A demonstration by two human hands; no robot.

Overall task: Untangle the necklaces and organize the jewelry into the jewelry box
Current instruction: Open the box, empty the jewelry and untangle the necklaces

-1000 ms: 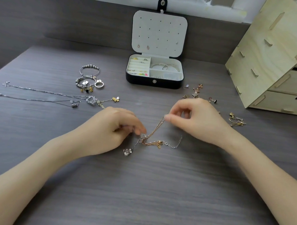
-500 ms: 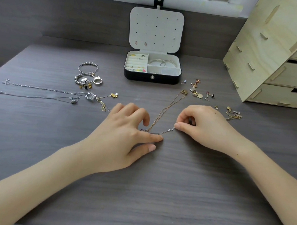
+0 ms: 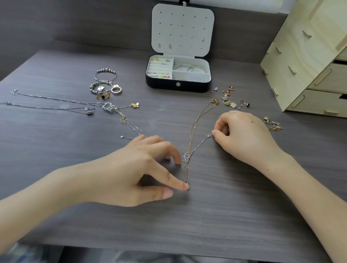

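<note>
head | centre frame, 2 crossed chains | left hand [image 3: 132,169] fingers spread, index tip pressing gold chain [image 3: 194,128] end | right hand [image 3: 245,137] pinching silver chain [image 3: 199,146] end | 1 open jewelry box [image 3: 178,85] top centre | 2 beaded bracelets [image 3: 104,74] upper left | wooden drawers [image 3: 308,67] upper right

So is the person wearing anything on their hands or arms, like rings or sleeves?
No. Both forearms are bare, no sleeves in view. The left hand and right hand wear no rings, watch or bracelets; the nails look short and unpainted.

Dark grey wood-grain desk [image 3: 224,221], matching back panel [image 3: 74,19], pale plywood drawer unit [image 3: 318,67] right
</note>
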